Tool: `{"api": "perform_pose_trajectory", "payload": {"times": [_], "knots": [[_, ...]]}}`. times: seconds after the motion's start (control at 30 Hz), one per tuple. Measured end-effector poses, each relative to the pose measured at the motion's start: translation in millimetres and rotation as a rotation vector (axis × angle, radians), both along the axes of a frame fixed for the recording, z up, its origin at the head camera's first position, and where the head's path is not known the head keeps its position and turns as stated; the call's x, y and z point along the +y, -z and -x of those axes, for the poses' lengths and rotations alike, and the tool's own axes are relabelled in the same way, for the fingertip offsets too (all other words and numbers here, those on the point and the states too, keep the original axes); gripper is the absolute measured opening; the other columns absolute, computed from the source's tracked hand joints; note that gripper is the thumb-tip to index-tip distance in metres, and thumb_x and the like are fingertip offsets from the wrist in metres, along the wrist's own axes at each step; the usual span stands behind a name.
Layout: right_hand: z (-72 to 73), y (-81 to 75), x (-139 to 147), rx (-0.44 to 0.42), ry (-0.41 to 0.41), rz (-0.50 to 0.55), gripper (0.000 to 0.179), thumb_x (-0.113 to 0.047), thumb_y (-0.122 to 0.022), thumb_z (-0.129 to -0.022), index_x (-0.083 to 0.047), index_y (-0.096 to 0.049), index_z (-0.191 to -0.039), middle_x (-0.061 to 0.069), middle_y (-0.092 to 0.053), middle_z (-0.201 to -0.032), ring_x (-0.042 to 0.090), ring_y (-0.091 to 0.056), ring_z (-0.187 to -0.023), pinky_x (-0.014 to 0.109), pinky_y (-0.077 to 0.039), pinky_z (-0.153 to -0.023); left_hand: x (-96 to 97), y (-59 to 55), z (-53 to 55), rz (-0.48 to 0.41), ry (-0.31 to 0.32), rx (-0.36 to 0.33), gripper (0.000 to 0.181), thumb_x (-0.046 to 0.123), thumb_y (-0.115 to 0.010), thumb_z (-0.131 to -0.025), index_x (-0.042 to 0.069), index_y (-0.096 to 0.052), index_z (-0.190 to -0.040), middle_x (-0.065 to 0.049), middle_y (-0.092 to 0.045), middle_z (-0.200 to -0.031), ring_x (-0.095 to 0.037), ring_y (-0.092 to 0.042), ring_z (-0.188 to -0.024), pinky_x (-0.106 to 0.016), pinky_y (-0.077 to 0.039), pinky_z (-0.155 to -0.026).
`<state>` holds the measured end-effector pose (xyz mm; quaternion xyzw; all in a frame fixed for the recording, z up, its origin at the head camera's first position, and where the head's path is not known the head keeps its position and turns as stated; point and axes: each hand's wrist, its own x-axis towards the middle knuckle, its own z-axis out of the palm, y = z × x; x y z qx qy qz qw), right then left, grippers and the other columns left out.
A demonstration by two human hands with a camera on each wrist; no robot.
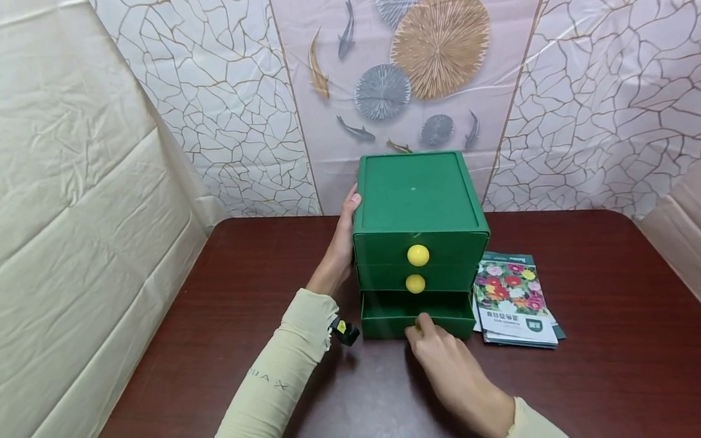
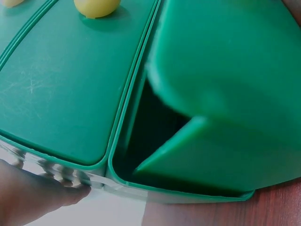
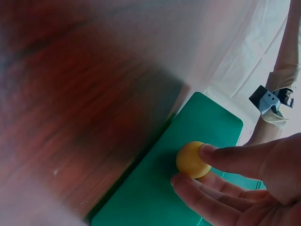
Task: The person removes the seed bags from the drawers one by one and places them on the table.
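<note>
A green three-drawer cabinet with round yellow knobs stands on the table. Its bottom drawer is pulled partway out, and what shows of its inside in the head view is bare green. My right hand pinches that drawer's yellow knob between thumb and fingers. Against the cabinet's left side rests my left hand, its thumb near the top edge. The left wrist view shows this hand's fingers flat along the side wall, beside the closed middle drawer.
Several flower-printed packets lie stacked right of the cabinet, close to its side. The dark red table extends on both sides. Patterned cloth hangs behind it.
</note>
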<state>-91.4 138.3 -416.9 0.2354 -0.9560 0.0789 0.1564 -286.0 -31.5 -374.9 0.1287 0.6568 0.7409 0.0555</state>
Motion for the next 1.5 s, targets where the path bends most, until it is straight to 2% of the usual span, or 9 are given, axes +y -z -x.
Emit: {"api": "perform_pose_trajectory", "payload": {"times": [0.33,0.6,0.9,1.1,1.5], "knots": [[11.8,4.4,0.6,0.052,0.002,0.001,0.024,0.021,-0.074,-0.084,0.002,-0.070,-0.097,0.015,-0.055,-0.095,0.025,-0.064,-0.071,0.034,-0.056,-0.051,1.0,0.2,0.1,0.003,-0.002,0.009,0.077,0.067,-0.034,-0.099,0.039,-0.019,-0.169,0.006,-0.020,-0.173,-0.021,-0.024,-0.155,-0.055,-0.021,-0.123],[19.9,7.8,1.8,0.079,0.000,0.025,0.029,0.023,-0.073,-0.083,0.006,-0.073,-0.107,0.018,-0.057,-0.100,0.027,-0.067,-0.077,0.033,-0.058,-0.052,1.2,2.2,-0.1,-0.012,-0.014,-0.008,0.077,0.069,-0.035,-0.098,0.041,-0.021,-0.168,0.004,-0.023,-0.172,-0.021,-0.028,-0.152,-0.054,-0.023,-0.122],[29.7,10.8,4.6,0.080,-0.014,0.069,0.029,0.022,-0.071,-0.086,0.007,-0.073,-0.110,0.020,-0.058,-0.103,0.028,-0.068,-0.081,0.036,-0.059,-0.055,1.3,1.3,-1.7,-0.017,-0.025,-0.003,0.078,0.069,-0.035,-0.097,0.040,-0.020,-0.169,0.004,-0.024,-0.171,-0.022,-0.029,-0.152,-0.054,-0.025,-0.121],[34.1,11.7,6.9,0.080,-0.030,0.087,0.029,0.021,-0.070,-0.087,0.007,-0.073,-0.113,0.021,-0.059,-0.106,0.030,-0.068,-0.084,0.037,-0.059,-0.057,1.5,1.6,-2.6,-0.008,-0.024,0.002,0.080,0.070,-0.034,-0.098,0.038,-0.018,-0.170,0.004,-0.021,-0.173,-0.023,-0.026,-0.154,-0.056,-0.023,-0.122],[35.9,12.3,12.1,0.022,-0.052,0.106,0.040,0.018,-0.071,-0.089,0.008,-0.067,-0.128,0.025,-0.057,-0.121,0.035,-0.069,-0.103,0.040,-0.061,-0.066,1.8,4.1,-1.6,-0.011,-0.023,0.016,0.083,0.069,-0.032,-0.099,0.033,-0.015,-0.171,0.004,-0.019,-0.174,-0.022,-0.023,-0.156,-0.057,-0.021,-0.123]]}}
